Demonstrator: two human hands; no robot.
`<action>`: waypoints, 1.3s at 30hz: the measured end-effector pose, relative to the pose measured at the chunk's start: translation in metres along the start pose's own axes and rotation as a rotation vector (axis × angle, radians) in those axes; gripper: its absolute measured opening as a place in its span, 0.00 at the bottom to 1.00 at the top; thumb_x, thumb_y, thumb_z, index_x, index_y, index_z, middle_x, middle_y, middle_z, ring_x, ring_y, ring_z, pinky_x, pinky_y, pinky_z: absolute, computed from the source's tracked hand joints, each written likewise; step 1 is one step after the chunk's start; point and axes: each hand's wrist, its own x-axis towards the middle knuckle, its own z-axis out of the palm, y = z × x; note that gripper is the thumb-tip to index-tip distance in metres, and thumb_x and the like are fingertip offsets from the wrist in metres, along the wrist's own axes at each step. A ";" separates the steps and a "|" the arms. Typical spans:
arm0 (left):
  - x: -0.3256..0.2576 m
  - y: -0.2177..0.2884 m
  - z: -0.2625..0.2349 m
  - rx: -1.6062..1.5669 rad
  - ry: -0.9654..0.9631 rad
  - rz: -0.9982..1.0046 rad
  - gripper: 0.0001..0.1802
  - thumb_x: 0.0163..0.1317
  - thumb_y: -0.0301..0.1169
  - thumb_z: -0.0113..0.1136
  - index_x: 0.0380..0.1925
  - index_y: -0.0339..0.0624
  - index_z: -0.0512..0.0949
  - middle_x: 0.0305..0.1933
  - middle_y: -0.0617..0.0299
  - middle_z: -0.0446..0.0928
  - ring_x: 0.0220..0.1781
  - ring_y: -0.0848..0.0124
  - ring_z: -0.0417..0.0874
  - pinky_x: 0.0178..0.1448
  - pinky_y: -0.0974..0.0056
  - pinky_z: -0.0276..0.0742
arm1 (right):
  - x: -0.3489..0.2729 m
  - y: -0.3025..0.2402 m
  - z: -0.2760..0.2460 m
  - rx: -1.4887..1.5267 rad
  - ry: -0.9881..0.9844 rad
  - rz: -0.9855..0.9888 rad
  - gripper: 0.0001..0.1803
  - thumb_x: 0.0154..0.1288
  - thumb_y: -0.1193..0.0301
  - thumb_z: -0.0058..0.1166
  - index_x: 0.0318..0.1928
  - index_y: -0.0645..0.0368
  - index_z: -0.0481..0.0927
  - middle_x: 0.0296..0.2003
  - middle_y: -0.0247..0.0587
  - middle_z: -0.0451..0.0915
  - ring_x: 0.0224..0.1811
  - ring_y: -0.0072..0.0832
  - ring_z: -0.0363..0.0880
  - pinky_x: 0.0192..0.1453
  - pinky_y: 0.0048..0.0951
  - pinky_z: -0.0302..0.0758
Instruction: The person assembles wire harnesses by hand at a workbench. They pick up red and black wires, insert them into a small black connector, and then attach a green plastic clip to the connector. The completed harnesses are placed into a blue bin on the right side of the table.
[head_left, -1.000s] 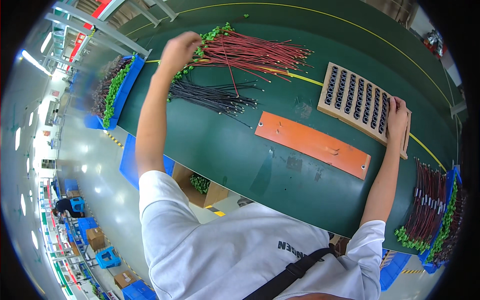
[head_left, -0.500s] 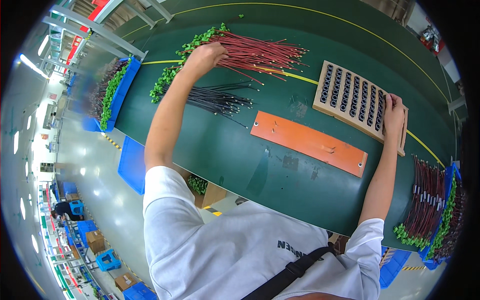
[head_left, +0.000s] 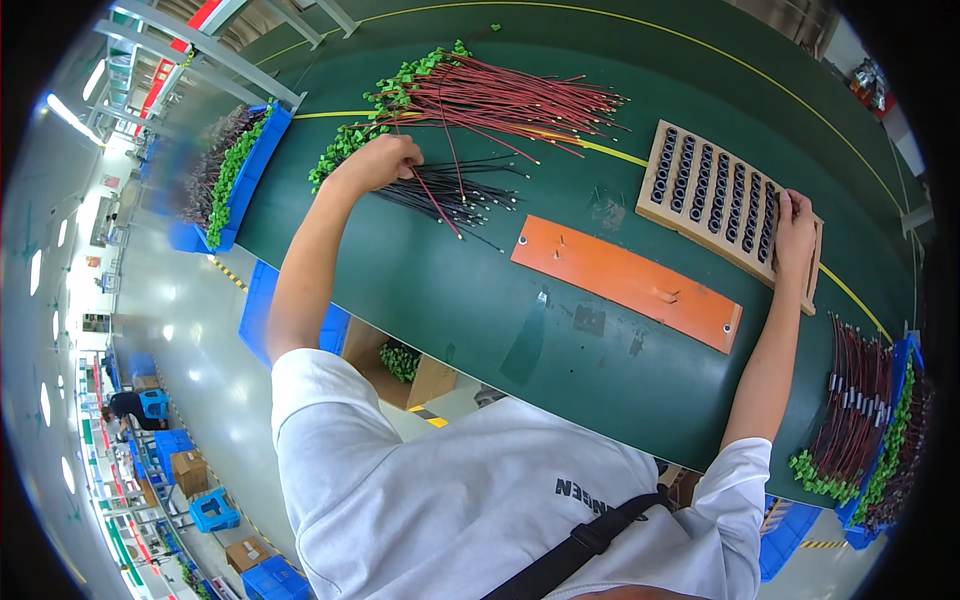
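the left hand (head_left: 385, 160) pinches one red wire (head_left: 437, 200) clear of the black wires (head_left: 462, 192), while the right hand (head_left: 795, 232) grips the tray (head_left: 715, 195) edge, steadying it.

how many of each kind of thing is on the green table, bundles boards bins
Wire piles on the table: 3 (red pile, black pile, mixed pile at far right)
Orange plate: 1
Wooden block with rows of holes: 1
Blue bins at the table ends: 2 (one, other)
Total: 7
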 end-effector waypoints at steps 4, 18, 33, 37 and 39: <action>-0.005 0.024 -0.016 -0.015 -0.047 -0.031 0.14 0.50 0.17 0.72 0.39 0.35 0.85 0.41 0.53 0.82 0.43 0.53 0.85 0.49 0.53 0.82 | 0.000 0.007 -0.005 -0.021 0.006 0.004 0.21 0.78 0.56 0.52 0.56 0.61 0.82 0.46 0.49 0.87 0.50 0.40 0.86 0.57 0.36 0.78; -0.028 0.025 -0.017 -0.103 0.246 -0.026 0.12 0.63 0.17 0.60 0.45 0.31 0.83 0.39 0.50 0.85 0.39 0.59 0.88 0.48 0.58 0.84 | 0.000 0.003 -0.004 -0.003 0.004 -0.001 0.21 0.78 0.56 0.52 0.56 0.61 0.82 0.45 0.48 0.87 0.48 0.38 0.87 0.55 0.35 0.79; -0.019 0.012 -0.097 -0.613 1.108 -0.045 0.09 0.71 0.21 0.60 0.48 0.29 0.83 0.42 0.53 0.88 0.36 0.73 0.88 0.43 0.68 0.84 | 0.001 0.010 -0.002 0.031 0.002 -0.001 0.20 0.78 0.57 0.53 0.56 0.62 0.82 0.44 0.47 0.88 0.47 0.36 0.87 0.54 0.34 0.79; -0.008 0.023 -0.105 -0.140 1.125 -0.002 0.11 0.77 0.27 0.55 0.47 0.28 0.82 0.45 0.49 0.87 0.39 0.73 0.85 0.48 0.69 0.81 | 0.001 0.008 -0.001 0.063 -0.003 0.000 0.20 0.78 0.58 0.54 0.55 0.63 0.82 0.46 0.49 0.87 0.47 0.36 0.86 0.54 0.35 0.79; -0.001 0.022 -0.104 -0.019 1.108 0.056 0.12 0.79 0.30 0.50 0.52 0.33 0.78 0.41 0.53 0.86 0.40 0.74 0.81 0.48 0.70 0.76 | 0.000 0.003 -0.002 0.048 0.030 -0.047 0.19 0.78 0.61 0.54 0.55 0.64 0.81 0.48 0.49 0.86 0.47 0.34 0.85 0.54 0.33 0.79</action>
